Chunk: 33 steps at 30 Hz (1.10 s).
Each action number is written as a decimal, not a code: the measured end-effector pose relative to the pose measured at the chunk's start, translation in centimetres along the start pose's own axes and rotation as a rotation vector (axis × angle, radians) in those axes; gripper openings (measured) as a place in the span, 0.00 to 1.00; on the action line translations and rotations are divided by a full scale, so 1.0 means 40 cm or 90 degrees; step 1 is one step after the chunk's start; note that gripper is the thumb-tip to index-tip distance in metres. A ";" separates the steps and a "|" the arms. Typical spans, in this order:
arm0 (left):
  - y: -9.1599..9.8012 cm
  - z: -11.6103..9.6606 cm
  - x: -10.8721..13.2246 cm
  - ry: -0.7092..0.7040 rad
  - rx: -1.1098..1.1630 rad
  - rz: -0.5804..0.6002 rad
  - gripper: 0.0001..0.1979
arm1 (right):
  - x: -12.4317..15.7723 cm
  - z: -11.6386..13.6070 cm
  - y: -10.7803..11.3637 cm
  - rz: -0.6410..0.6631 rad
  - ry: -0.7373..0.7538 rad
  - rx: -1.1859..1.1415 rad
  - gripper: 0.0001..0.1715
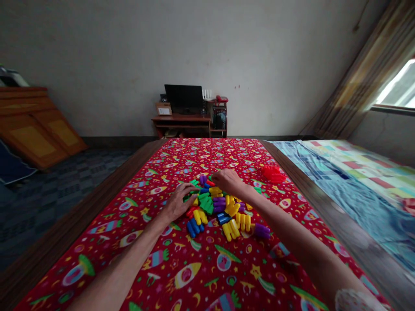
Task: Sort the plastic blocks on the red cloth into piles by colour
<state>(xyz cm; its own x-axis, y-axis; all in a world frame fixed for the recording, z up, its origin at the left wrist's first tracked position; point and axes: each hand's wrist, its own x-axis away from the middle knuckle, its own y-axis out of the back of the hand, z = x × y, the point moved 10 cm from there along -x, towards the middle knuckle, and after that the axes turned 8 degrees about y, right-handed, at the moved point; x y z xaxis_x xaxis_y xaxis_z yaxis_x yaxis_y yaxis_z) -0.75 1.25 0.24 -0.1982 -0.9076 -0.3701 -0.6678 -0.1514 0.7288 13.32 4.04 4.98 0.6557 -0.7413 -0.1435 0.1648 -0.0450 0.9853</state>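
A heap of plastic toy pieces shaped like joined tubes, in several colours, lies on the red patterned cloth (188, 276). My left hand (180, 202) rests at the heap's left side, fingers stretched and apart, by green pieces (205, 204). Over the far side of the heap, my right hand (228, 180) has its fingers curled down and closed near a red piece (210, 183); what is in them is hidden. Nearer to me lie a blue piece (195, 227), yellow pieces (231, 230) and a purple piece (262, 231).
Apart from the heap, a group of red pieces (274, 173) sits at the right of the cloth. Beyond the far edge stands a desk (181, 117) with a monitor (183, 98). A bed (350, 172) adjoins on the right; a wooden cabinet (39, 125) is at left.
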 end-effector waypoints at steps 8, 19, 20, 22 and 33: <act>0.030 -0.002 0.004 0.007 0.039 -0.062 0.18 | -0.042 0.011 -0.054 0.080 -0.035 -0.007 0.16; 0.049 -0.049 -0.003 0.056 -0.111 0.128 0.09 | 0.038 -0.207 0.119 -0.239 -0.150 -0.138 0.11; 0.036 -0.047 0.010 0.075 -0.124 0.189 0.08 | 0.069 -0.259 0.145 -0.271 -0.193 -0.123 0.12; 0.016 -0.043 0.040 0.105 -0.149 0.263 0.06 | 0.148 -0.368 0.180 -0.319 -0.299 -0.078 0.13; -0.036 -0.036 0.048 0.124 -0.263 0.212 0.13 | 0.363 -0.595 0.111 -0.254 -0.600 -0.051 0.19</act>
<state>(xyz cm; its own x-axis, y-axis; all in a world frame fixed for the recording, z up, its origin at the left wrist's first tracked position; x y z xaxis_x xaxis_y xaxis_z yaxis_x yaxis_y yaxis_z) 0.86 -0.84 -0.70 -0.1877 -0.9822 0.0036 -0.2471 0.0507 0.9677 41.12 9.03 5.07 -0.2976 -0.9085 -0.2934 0.3159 -0.3837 0.8677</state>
